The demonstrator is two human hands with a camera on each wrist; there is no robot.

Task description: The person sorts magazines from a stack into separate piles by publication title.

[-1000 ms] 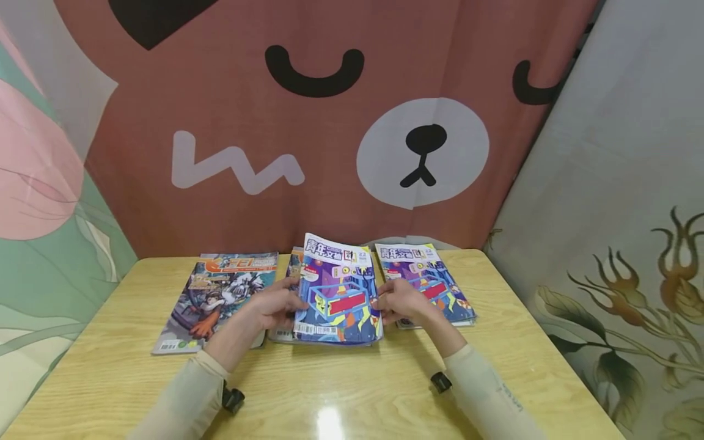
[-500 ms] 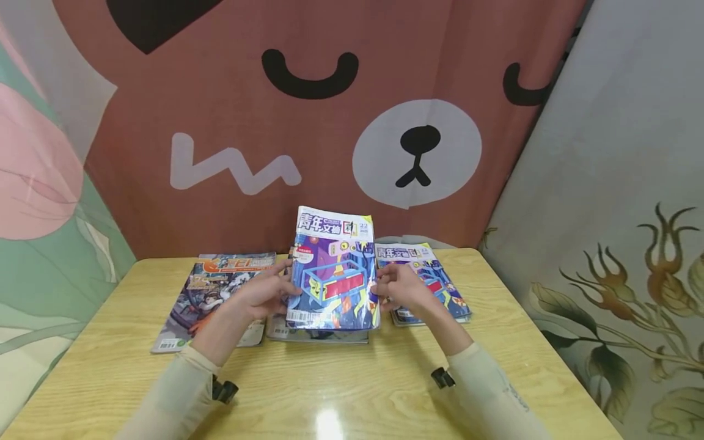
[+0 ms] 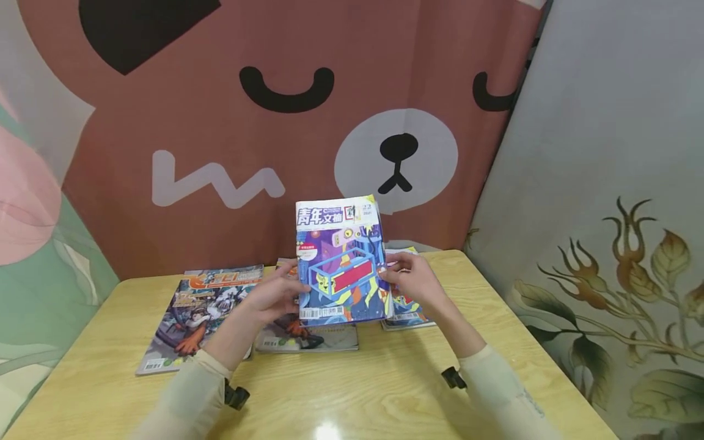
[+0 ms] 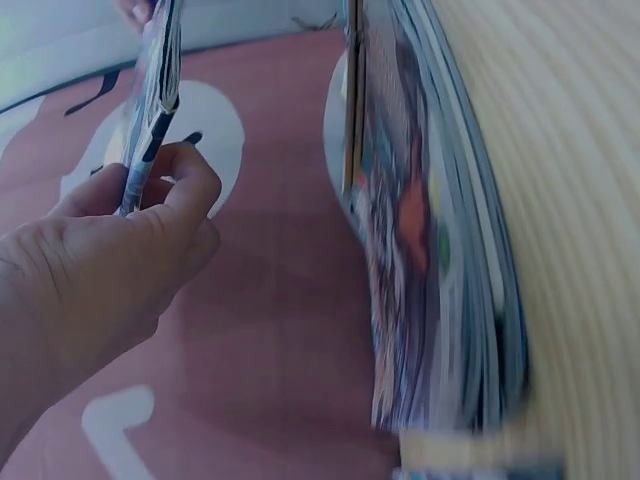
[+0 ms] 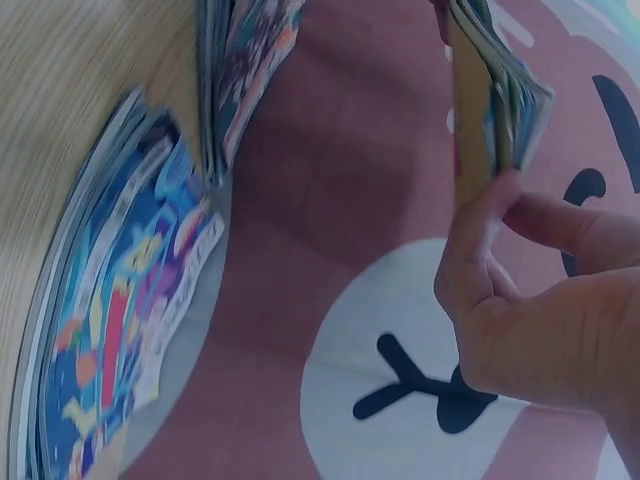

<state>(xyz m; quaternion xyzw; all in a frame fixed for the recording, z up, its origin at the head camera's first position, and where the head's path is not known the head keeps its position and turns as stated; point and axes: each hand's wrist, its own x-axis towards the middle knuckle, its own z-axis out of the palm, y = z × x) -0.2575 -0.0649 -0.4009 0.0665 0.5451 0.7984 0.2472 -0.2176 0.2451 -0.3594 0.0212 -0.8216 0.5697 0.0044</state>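
Note:
A magazine (image 3: 341, 263) with a purple and blue cover hangs raised over the table, its cover facing me. My left hand (image 3: 277, 296) pinches its left edge; my right hand (image 3: 415, 281) pinches the right edge. In the left wrist view the magazine (image 4: 150, 130) appears edge-on between thumb and fingers. The right wrist view shows its page edges (image 5: 510, 110) above the right hand (image 5: 540, 290). Beneath and behind it lies a middle pile of comic magazines (image 3: 324, 339), partly hidden. Behind my right hand, a pile with the same purple cover (image 3: 409, 318) is partly covered.
Another comic magazine pile (image 3: 192, 318) lies at the left of the wooden table (image 3: 385, 397). A curtain with a bear face (image 3: 220, 134) hangs along the table's back edge. Flower-patterned fabric (image 3: 577, 183) stands to the right.
Both hands have lifted the purple magazine off the middle pile and tipped it more upright, uncovering more of the comic below. The head view has shifted slightly.

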